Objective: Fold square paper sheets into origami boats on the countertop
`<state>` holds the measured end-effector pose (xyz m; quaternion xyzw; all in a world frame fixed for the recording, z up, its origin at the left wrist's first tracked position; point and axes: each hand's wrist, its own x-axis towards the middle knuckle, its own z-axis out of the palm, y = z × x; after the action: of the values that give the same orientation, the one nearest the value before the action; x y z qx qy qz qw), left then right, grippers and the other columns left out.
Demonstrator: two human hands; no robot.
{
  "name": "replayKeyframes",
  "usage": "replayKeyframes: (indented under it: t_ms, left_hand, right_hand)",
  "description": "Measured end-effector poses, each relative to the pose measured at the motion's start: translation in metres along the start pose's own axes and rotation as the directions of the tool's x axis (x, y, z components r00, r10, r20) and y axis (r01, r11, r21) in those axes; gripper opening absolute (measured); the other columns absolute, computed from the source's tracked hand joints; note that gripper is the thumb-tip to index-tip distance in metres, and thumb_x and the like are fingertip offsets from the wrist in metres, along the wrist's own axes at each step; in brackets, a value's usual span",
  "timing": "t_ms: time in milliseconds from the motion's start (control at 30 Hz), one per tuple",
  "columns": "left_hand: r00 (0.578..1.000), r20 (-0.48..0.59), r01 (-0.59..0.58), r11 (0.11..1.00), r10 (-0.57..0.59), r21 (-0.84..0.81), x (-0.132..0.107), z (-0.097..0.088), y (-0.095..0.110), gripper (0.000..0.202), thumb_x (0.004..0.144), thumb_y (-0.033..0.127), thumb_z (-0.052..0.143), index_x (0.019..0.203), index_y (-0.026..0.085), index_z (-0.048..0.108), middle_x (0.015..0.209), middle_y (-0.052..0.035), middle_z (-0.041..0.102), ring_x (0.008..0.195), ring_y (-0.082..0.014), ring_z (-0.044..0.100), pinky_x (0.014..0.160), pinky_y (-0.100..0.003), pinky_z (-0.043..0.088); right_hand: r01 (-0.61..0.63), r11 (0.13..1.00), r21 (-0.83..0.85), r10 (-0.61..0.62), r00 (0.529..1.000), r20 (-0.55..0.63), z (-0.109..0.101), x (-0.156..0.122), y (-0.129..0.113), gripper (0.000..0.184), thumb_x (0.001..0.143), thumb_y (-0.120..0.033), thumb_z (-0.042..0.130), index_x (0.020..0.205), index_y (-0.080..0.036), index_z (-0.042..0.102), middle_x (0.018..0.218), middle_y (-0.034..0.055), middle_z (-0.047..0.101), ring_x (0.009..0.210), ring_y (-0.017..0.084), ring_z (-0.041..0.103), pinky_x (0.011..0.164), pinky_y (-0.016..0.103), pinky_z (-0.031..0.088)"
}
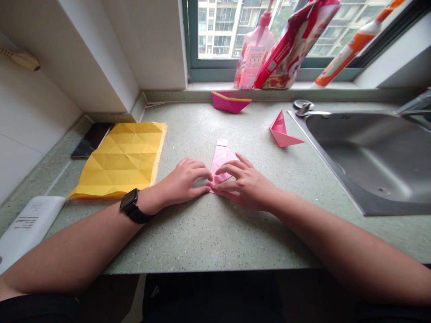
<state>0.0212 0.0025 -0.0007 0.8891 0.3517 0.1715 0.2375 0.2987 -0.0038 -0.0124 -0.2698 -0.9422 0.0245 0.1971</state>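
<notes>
A light pink folded paper lies on the counter in front of me, narrow at its far end and wider toward me. My left hand pinches its near left corner between thumb and fingertips. My right hand grips the near edge from the other side, thumb and index finger close to the left fingertips, the other fingers raised over the sheet. Fingers hide part of the near fold. Beyond stand a magenta paper boat with a yellow rim and, to the right, a pink paper sailboat.
Creased yellow paper lies on other sheets at the left, partly over a dark phone. A white power bank sits near my left forearm. The steel sink is at the right. Bottles and a red bag line the windowsill.
</notes>
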Motion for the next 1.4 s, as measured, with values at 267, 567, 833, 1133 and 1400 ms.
replayKeyframes:
  t_ms: [267, 567, 833, 1133, 1400]
  left_hand:
    - [1.0, 0.024, 0.018, 0.998, -0.019, 0.058, -0.001, 0.002, 0.002, 0.01, 0.105, 0.031, 0.077, 0.114, 0.03, 0.081, 0.119, -0.0033, 0.079, 0.123, -0.0292, 0.069, 0.131, -0.067, 0.028]
    - [0.998, -0.014, -0.064, 0.987, 0.067, 0.147, -0.005, 0.009, 0.001, 0.016, 0.11, 0.036, 0.073, 0.121, 0.034, 0.085, 0.124, -0.0058, 0.078, 0.125, -0.0289, 0.068, 0.131, -0.074, 0.027]
    - [0.991, 0.016, -0.13, 0.958, 0.131, 0.257, -0.006, 0.006, 0.004, 0.016, 0.11, 0.033, 0.073, 0.122, 0.036, 0.084, 0.125, -0.0065, 0.076, 0.122, -0.0277, 0.068, 0.131, -0.081, 0.025]
    - [0.987, 0.019, -0.158, 0.948, 0.159, 0.278, -0.008, 0.006, 0.004, 0.013, 0.109, 0.029, 0.072, 0.112, 0.031, 0.085, 0.126, -0.0073, 0.077, 0.12, -0.027, 0.073, 0.131, -0.08, 0.027]
    - [0.989, -0.03, -0.136, 0.961, 0.148, 0.241, -0.009, 0.003, 0.009, 0.016, 0.104, 0.039, 0.078, 0.11, 0.024, 0.077, 0.12, -0.0062, 0.083, 0.117, -0.0264, 0.077, 0.135, -0.073, 0.025]
  right_hand:
    - [-0.038, 0.997, -0.07, 0.034, 0.998, -0.056, -0.009, -0.004, 0.005, 0.012, 0.096, -0.025, 0.082, 0.098, -0.034, 0.089, 0.122, 0.0046, 0.08, 0.118, 0.03, 0.071, 0.127, 0.071, 0.043]
    - [-0.017, 1.0, -0.022, 0.015, 0.995, -0.097, -0.006, -0.004, 0.008, 0.017, 0.103, -0.026, 0.076, 0.109, -0.034, 0.089, 0.119, 0.0049, 0.081, 0.108, 0.026, 0.072, 0.117, 0.059, 0.052]
    - [-0.05, 0.998, 0.04, 0.051, 0.999, -0.009, -0.007, -0.003, 0.01, 0.016, 0.104, -0.029, 0.076, 0.107, -0.036, 0.09, 0.115, 0.0031, 0.083, 0.102, 0.024, 0.072, 0.109, 0.051, 0.052]
    - [-0.047, 0.997, 0.062, 0.047, 0.999, 0.003, -0.005, -0.005, 0.014, 0.014, 0.105, -0.029, 0.076, 0.109, -0.034, 0.088, 0.116, 0.0035, 0.082, 0.103, 0.023, 0.073, 0.11, 0.051, 0.052]
    - [-0.082, 0.996, 0.032, 0.081, 0.997, 0.017, 0.002, -0.01, 0.025, 0.035, 0.098, -0.021, 0.079, 0.131, -0.031, 0.079, 0.124, 0.0049, 0.081, 0.114, 0.024, 0.076, 0.122, 0.059, 0.049]
